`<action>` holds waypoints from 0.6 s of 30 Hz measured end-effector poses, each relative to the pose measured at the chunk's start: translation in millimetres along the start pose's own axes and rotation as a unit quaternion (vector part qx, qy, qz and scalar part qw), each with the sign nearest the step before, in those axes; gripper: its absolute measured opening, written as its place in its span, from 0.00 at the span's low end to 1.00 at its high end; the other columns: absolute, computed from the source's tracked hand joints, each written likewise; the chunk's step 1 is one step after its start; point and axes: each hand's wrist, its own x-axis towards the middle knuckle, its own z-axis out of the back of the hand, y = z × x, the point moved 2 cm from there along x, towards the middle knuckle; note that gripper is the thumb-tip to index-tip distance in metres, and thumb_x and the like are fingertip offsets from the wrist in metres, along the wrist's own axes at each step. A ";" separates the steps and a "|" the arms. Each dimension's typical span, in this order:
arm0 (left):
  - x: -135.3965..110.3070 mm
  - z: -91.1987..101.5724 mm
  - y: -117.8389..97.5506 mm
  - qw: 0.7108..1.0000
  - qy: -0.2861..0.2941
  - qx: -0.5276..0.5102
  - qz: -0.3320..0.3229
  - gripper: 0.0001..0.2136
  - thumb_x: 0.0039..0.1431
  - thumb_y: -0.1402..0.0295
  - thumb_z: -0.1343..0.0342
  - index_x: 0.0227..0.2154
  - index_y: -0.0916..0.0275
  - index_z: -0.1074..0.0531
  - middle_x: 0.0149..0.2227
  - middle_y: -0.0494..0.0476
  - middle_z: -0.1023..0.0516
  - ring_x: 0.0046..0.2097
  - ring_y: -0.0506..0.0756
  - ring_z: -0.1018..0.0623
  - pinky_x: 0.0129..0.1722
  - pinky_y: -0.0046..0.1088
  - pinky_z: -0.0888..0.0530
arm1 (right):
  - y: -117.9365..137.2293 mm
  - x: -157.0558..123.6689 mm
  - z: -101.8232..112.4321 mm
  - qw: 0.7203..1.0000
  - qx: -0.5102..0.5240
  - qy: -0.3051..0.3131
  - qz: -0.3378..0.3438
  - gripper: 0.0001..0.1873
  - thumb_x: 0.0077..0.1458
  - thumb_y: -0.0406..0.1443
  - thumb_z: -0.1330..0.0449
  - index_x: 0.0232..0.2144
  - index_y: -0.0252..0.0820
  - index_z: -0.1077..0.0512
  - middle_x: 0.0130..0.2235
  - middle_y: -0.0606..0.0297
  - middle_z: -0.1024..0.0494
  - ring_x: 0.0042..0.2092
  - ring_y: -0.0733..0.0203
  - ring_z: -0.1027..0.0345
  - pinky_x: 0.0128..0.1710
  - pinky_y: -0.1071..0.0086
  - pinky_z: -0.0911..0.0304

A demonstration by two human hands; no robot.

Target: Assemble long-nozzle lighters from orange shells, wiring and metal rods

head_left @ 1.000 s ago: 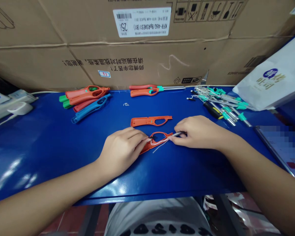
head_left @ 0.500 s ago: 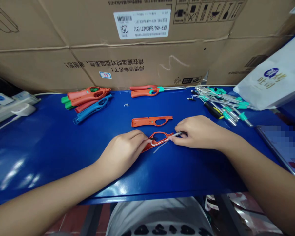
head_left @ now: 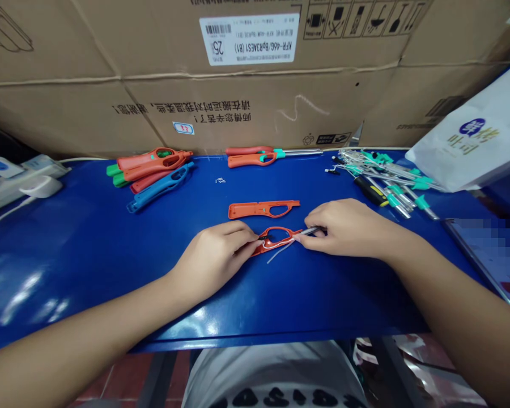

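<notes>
My left hand (head_left: 219, 255) is closed, its thumb and fingertips pinching the near end of an orange lighter shell half (head_left: 261, 249) and a small black part beside its finger loop. White wires (head_left: 276, 246) run along the shell, and a thin clear tube (head_left: 277, 255) sticks out toward me. Closed around a metal lighter tube (head_left: 308, 231), my right hand (head_left: 351, 229) keeps it at the shell's narrow tip. The left fingers hide much of the handle end. Just beyond lies a matching orange shell half (head_left: 244, 211), its inner side up.
Orange, green, red and blue lighter shells (head_left: 157, 187) are piled back left. Red and orange shells with a metal tube (head_left: 250, 161) lie at the back. Right are wired metal tubes (head_left: 402, 201), a black-yellow screwdriver (head_left: 372, 191) and a white bag (head_left: 467, 136). A cardboard box (head_left: 280, 93) stands behind.
The shell half between my hands has shifted slightly, with less of its handle end showing under my left fingers. Both hands keep their grips almost in place.
</notes>
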 end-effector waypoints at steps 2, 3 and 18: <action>-0.1 -1.1 0.9 1.000 0.000 0.018 -0.014 0.05 0.67 0.72 0.43 0.37 0.66 0.23 0.38 0.56 0.18 0.38 0.54 0.18 0.39 0.28 0.21 | -0.3 0.1 -0.3 1.000 -0.002 -0.004 0.002 0.23 0.61 0.48 0.47 0.20 0.42 0.36 0.26 0.64 0.26 0.28 0.62 0.39 0.28 0.66 0.59; -0.3 -1.6 1.3 0.999 0.002 0.028 -0.020 0.06 0.68 0.72 0.44 0.37 0.66 0.23 0.38 0.56 0.18 0.38 0.54 0.18 0.39 0.28 0.21 | -0.6 0.2 -0.5 1.000 -0.003 -0.007 0.003 0.23 0.61 0.48 0.47 0.20 0.42 0.36 0.26 0.64 0.26 0.28 0.62 0.39 0.28 0.66 0.59; 1.2 -4.9 4.1 0.999 -0.006 0.049 0.003 0.06 0.67 0.72 0.43 0.37 0.65 0.20 0.39 0.56 0.16 0.40 0.57 0.17 0.41 0.33 0.19 | -0.4 0.1 -0.1 1.000 -0.005 -0.004 -0.001 0.23 0.61 0.48 0.47 0.19 0.42 0.36 0.26 0.65 0.27 0.28 0.63 0.40 0.28 0.66 0.58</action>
